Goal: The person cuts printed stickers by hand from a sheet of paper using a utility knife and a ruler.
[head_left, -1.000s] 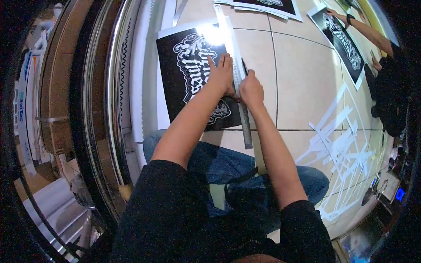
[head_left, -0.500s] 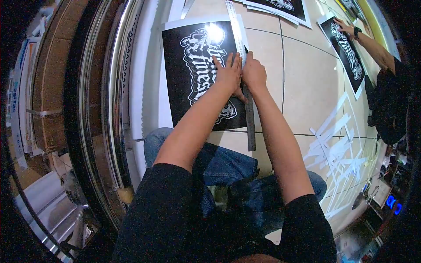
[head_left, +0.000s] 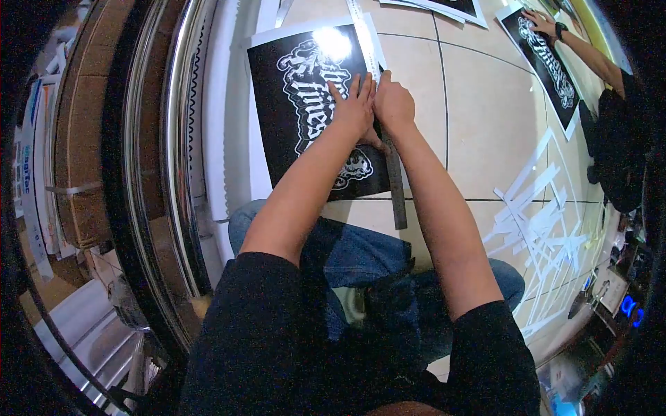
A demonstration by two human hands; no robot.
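A black sheet (head_left: 274, 104) with white lettering and a white border lies on the tiled floor in front of me. Along its right side runs a long metal ruler (head_left: 396, 197). My left hand (head_left: 356, 111) presses on the sheet and the ruler with its fingers spread. Touching it on the right, my right hand (head_left: 394, 104) is closed at the ruler's edge. A small dark tip shows above its fingers, but the held thing is mostly hidden.
Cut white strips (head_left: 548, 229) lie heaped at the right. At the upper right, another person's hand (head_left: 540, 22) rests on a second black sheet (head_left: 548, 66). More printed sheets (head_left: 451, 10) lie at the top. Metal rails (head_left: 177, 139) and a cardboard box (head_left: 87, 139) stand at the left.
The whole view has shifted slightly, with the sheet and ruler now a little higher. My right hand has closed up against my left hand. The other person's hand is still on the second sheet.
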